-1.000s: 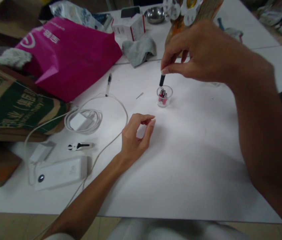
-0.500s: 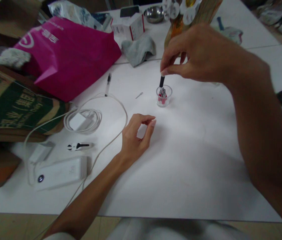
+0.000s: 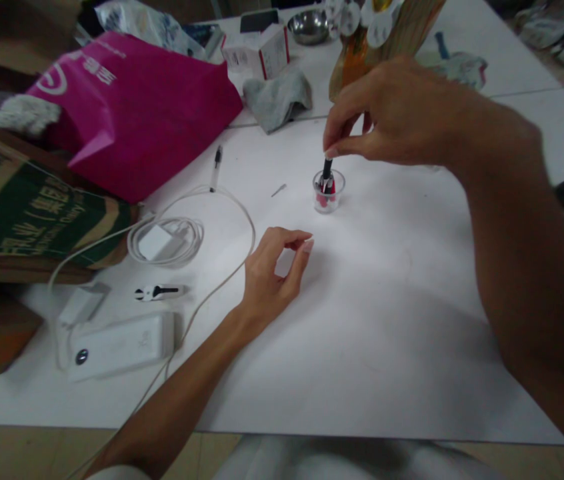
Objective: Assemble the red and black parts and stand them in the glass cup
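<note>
Thumb and fingertips of my right hand (image 3: 369,123) pinch a short black stick with a pale lower end (image 3: 327,168). Its lower part is inside a small clear cup (image 3: 329,208), among red pieces (image 3: 321,198) with silvery tops; exactly what these are is too small to make out. The stick stands nearly upright, leaning slightly. My left hand (image 3: 272,273) rests on the white table in front of the cup, apart from it. Its thumb and index finger curl into a ring with the tips together, and nothing shows between them. A small thin metal piece (image 3: 279,191) lies left of the cup.
Left are a pen (image 3: 217,167), a coiled white cable (image 3: 197,247), white-and-black clippers (image 3: 159,293) and a white power bank (image 3: 122,347). Behind stand a magenta bag (image 3: 152,113), a grey cloth (image 3: 277,100), a white box (image 3: 257,53) and a metal bowl (image 3: 309,28).
My right hand has moved slightly down, and the black stick now reaches lower into the clear cup. My left hand has hardly moved.
</note>
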The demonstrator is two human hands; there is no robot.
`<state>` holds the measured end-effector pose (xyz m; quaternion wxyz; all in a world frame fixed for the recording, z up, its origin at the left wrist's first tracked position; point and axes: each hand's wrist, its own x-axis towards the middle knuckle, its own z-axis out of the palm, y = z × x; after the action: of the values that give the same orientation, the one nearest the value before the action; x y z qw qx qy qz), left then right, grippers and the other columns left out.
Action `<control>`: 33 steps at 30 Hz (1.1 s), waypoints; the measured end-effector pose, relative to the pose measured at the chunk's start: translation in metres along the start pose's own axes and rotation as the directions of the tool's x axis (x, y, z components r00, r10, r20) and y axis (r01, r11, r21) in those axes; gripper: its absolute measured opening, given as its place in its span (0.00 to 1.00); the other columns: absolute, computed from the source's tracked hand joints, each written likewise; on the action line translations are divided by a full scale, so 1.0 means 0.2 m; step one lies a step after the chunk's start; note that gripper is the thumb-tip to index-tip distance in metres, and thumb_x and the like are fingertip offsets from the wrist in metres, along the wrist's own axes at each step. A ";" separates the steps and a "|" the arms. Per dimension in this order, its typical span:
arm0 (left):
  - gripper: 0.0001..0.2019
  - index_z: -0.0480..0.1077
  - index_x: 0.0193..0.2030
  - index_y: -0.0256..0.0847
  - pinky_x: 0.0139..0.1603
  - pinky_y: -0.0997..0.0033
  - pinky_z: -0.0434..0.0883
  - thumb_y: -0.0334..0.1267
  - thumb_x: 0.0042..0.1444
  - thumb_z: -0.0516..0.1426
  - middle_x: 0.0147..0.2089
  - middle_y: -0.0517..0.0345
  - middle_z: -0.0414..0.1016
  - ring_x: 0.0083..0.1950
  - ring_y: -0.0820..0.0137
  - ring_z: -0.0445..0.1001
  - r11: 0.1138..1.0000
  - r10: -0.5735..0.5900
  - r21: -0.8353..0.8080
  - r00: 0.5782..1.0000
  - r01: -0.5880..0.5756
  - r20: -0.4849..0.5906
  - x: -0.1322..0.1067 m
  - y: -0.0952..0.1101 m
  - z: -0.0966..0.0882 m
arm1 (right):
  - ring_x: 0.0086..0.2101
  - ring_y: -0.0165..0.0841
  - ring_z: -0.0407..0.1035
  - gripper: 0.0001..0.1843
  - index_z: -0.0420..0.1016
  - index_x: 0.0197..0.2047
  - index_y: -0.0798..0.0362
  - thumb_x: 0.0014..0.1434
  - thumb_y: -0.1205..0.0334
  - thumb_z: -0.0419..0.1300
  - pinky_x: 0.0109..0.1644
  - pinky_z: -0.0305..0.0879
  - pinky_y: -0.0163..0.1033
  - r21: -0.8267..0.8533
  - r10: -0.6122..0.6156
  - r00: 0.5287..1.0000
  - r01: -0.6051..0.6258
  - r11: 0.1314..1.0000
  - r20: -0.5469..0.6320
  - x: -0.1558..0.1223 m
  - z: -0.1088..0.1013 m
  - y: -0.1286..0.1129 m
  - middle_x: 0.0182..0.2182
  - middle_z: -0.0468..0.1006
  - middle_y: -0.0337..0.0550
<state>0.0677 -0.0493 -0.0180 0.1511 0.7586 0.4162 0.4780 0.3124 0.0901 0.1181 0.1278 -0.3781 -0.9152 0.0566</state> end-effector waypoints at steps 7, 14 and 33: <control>0.03 0.80 0.53 0.41 0.49 0.67 0.81 0.34 0.78 0.64 0.44 0.55 0.84 0.45 0.69 0.83 1.000 0.012 -0.026 1.000 -0.012 0.001 0.00 0.00 0.00 | 0.36 0.34 0.80 0.10 0.93 0.44 0.41 0.67 0.58 0.67 0.48 0.74 0.40 0.022 0.062 0.998 -0.062 0.998 0.022 0.01 0.04 0.03 0.36 0.90 0.37; 0.03 0.80 0.53 0.40 0.49 0.68 0.81 0.34 0.78 0.64 0.43 0.55 0.84 0.44 0.70 0.83 1.000 0.019 -0.018 1.000 -0.019 0.006 0.01 0.00 0.00 | 0.40 0.40 0.82 0.10 0.93 0.43 0.43 0.67 0.61 0.68 0.55 0.77 0.46 0.046 0.056 0.996 -0.060 0.997 0.068 0.02 0.07 0.05 0.39 0.91 0.43; 0.03 0.80 0.53 0.42 0.49 0.66 0.81 0.36 0.79 0.63 0.43 0.55 0.84 0.45 0.69 0.82 1.000 0.010 -0.025 1.000 -0.010 0.013 0.00 0.00 0.01 | 0.40 0.40 0.82 0.09 0.92 0.43 0.46 0.66 0.65 0.69 0.51 0.76 0.45 0.018 0.074 0.989 -0.077 0.997 0.125 0.03 0.10 0.06 0.40 0.91 0.44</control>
<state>0.0692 -0.0481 -0.0185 0.1607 0.7618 0.4055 0.4790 0.3103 0.1023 0.0979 0.0727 -0.4067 -0.9057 0.0950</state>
